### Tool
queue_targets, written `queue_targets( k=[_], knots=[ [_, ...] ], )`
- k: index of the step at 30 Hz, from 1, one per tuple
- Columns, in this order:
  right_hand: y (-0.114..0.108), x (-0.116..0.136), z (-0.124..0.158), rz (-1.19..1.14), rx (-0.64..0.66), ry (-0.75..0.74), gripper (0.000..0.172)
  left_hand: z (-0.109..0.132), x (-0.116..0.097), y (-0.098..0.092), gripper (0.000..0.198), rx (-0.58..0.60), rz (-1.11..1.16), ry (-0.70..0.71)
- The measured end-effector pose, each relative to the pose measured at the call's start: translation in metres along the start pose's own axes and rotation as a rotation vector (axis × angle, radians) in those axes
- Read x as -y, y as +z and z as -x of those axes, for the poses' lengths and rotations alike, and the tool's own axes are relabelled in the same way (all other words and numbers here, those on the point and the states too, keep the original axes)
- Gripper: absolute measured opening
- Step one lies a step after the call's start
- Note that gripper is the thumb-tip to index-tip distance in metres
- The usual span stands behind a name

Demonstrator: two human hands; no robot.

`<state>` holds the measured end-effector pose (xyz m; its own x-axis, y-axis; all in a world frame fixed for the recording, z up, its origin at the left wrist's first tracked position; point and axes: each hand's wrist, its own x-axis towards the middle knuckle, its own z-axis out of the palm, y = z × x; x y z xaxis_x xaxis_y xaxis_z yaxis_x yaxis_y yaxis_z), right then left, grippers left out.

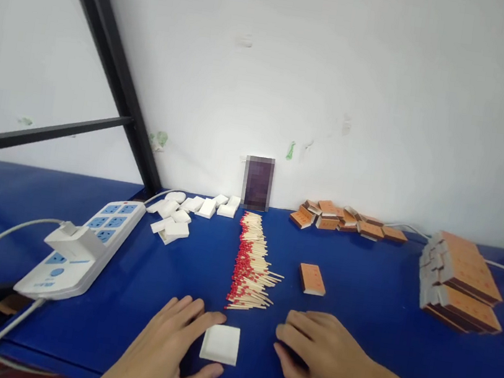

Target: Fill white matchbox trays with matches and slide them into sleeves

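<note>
A white matchbox tray (220,343) lies on the blue table near its front edge. My left hand (176,344) is beside it, fingers spread, index finger and thumb by its left side; whether they touch it I cannot tell. To the right, my right hand (326,362) rests on the table, fingers loosely bent and thumb apart, with nothing visible in it. Beyond the tray stretches a long pile of red-headed matches (250,270). An orange matchbox sleeve (313,279) lies just beyond my right hand.
More white trays (176,228) are heaped at the back left, and orange sleeves (341,218) at the back right. Stacked matchboxes (464,281) stand far right. A white power strip (83,253) with a plugged-in charger and cable occupies the left. A pixelated dark panel (258,183) stands against the wall.
</note>
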<state>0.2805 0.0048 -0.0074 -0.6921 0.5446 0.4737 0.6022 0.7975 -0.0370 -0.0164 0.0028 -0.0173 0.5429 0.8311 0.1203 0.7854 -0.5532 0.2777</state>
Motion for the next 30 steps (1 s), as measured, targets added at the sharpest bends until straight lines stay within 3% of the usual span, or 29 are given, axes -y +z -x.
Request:
queue_targets(
  k=[5,9,14,21,30],
  knots=[
    [0.016,-0.009,0.000,-0.050,0.082,0.178,0.011,0.001,-0.007,-0.006,0.053,0.047,0.039,-0.048],
    [0.025,-0.010,-0.017,-0.109,0.105,0.163,0.009,0.001,-0.007,-0.008,0.061,0.052,0.043,-0.060],
    [0.030,-0.002,-0.033,-0.154,0.073,0.221,0.009,-0.002,-0.008,-0.009,0.049,0.077,0.078,-0.020],
    [0.033,0.002,-0.036,-0.137,0.021,0.239,0.014,-0.005,-0.009,-0.006,0.064,0.019,0.078,-0.067],
    [0.029,0.001,-0.036,-0.193,0.043,0.180,0.022,-0.006,-0.011,-0.009,0.057,-0.025,0.088,-0.001]
  ],
)
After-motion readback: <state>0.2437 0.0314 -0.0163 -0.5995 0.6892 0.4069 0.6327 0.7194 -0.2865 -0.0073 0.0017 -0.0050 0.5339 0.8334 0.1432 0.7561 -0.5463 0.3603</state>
